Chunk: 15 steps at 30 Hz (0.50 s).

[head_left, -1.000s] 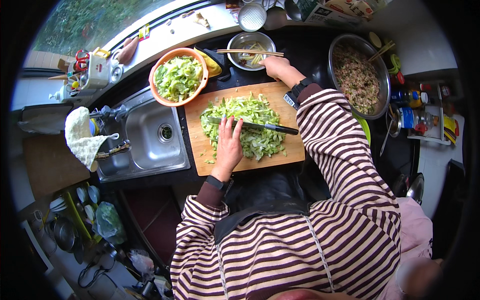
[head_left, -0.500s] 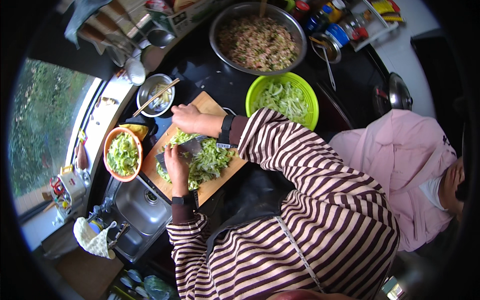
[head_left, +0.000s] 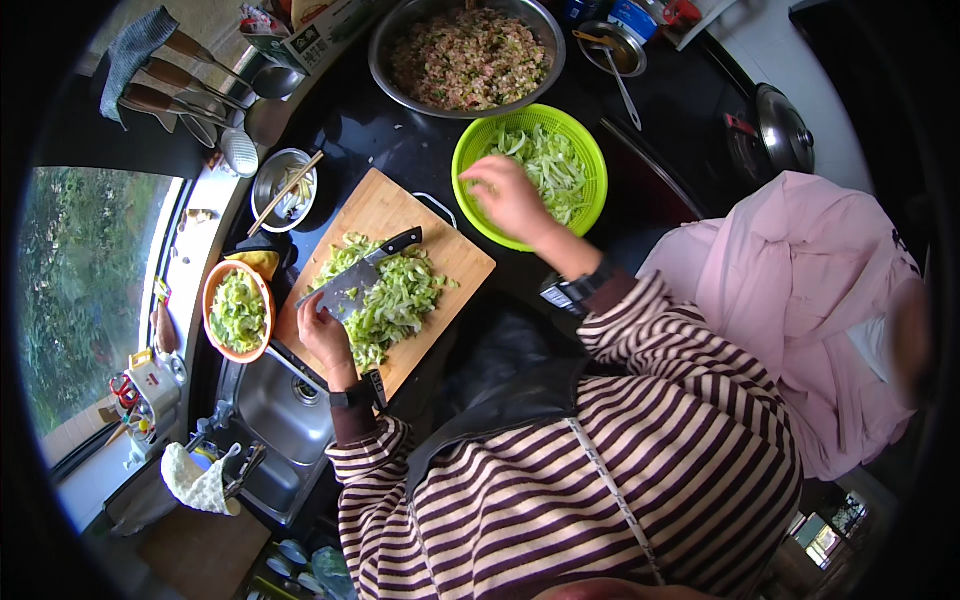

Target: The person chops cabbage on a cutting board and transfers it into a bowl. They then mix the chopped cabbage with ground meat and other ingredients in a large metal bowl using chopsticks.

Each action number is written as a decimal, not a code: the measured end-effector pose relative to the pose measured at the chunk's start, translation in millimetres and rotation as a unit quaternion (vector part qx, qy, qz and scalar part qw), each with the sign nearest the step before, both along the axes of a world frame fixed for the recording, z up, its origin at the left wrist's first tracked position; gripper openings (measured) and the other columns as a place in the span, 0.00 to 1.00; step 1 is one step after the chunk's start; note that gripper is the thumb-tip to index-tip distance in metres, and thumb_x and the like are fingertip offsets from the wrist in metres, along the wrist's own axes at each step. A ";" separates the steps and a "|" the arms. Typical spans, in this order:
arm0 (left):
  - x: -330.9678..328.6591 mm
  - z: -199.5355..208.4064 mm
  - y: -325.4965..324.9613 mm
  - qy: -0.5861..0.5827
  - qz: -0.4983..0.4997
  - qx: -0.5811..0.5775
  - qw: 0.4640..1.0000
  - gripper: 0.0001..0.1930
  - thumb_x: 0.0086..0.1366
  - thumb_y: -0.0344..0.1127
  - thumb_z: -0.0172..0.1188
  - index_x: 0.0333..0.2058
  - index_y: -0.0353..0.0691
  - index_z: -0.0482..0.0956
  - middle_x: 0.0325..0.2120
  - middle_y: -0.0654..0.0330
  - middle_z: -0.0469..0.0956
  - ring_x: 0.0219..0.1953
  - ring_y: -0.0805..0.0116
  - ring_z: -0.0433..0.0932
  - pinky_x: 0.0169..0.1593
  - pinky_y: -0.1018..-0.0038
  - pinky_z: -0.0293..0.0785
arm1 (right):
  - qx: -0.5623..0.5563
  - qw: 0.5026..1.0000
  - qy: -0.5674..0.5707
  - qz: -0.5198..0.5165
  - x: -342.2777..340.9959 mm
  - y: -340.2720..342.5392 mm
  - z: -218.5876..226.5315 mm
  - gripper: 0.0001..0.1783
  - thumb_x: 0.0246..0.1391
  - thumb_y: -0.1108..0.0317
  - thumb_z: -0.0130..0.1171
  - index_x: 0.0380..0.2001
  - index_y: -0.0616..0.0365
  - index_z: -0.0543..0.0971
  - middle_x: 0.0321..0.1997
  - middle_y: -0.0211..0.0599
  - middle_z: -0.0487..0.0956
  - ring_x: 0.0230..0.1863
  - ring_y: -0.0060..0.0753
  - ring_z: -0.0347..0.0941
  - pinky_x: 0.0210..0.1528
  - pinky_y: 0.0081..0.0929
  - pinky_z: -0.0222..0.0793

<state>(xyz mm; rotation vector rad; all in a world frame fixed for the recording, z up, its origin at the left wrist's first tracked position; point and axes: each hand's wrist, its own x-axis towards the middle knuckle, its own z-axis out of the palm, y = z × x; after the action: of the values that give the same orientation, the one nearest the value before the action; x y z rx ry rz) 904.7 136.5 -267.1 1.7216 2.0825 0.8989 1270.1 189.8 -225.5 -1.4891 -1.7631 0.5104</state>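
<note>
A cleaver with a black handle lies across chopped green cabbage on the wooden cutting board. My left hand is at the blade's lower left end, fingers partly stretched and close to the metal; whether they touch it is unclear. Off the cleaver, my right hand hovers over the left rim of a lime-green colander. Its fingers are loosely bent and apart, with nothing visible in them. Shredded cabbage fills the colander.
Beyond the colander stands a big steel bowl of minced filling. An orange bowl of cabbage sits left of the board, near the sink. Chopsticks cross a small steel bowl. Someone in pink is at the right.
My right hand has let go of the cleaver handle and moved right to the colander. The left hand has slid off the blade's top toward its end. The whole view has shifted slightly.
</note>
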 end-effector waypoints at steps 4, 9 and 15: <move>-1.3 -4.1 -9.9 0.017 -0.044 0.023 0.999 0.28 0.49 0.13 0.52 0.49 0.43 0.74 0.56 0.48 0.67 0.57 0.47 0.66 0.54 0.62 0.68 | 0.057 0.943 -0.160 -0.288 95.8 -35.3 -6.1 0.31 0.37 0.73 0.68 0.49 0.54 0.70 0.50 0.46 0.70 0.53 0.50 0.65 0.56 0.39 0.61; -3.8 -12.3 -15.0 -0.063 -0.054 0.027 0.996 0.24 0.53 0.16 0.53 0.49 0.42 0.75 0.54 0.50 0.70 0.47 0.57 0.75 0.43 0.71 0.74 | -0.346 0.773 0.456 -0.272 137.9 -71.8 -46.2 0.23 0.48 0.72 0.58 0.49 0.63 0.69 0.42 0.48 0.76 0.37 0.48 0.77 0.35 0.50 0.77; 2.7 -17.2 -5.5 -0.108 -0.082 0.040 0.990 0.21 0.55 0.16 0.50 0.48 0.37 0.74 0.45 0.54 0.76 0.34 0.68 0.78 0.35 0.77 0.74 | -0.298 0.718 0.571 -0.263 125.7 -139.8 -63.3 0.17 0.43 0.78 0.50 0.40 0.67 0.73 0.35 0.47 0.77 0.32 0.46 0.78 0.28 0.45 0.79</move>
<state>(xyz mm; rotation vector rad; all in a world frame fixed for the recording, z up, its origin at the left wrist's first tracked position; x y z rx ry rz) 907.4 131.0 -284.3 1.7210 1.7616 1.0777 1395.8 50.0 -288.8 -1.4209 -0.1566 1.3813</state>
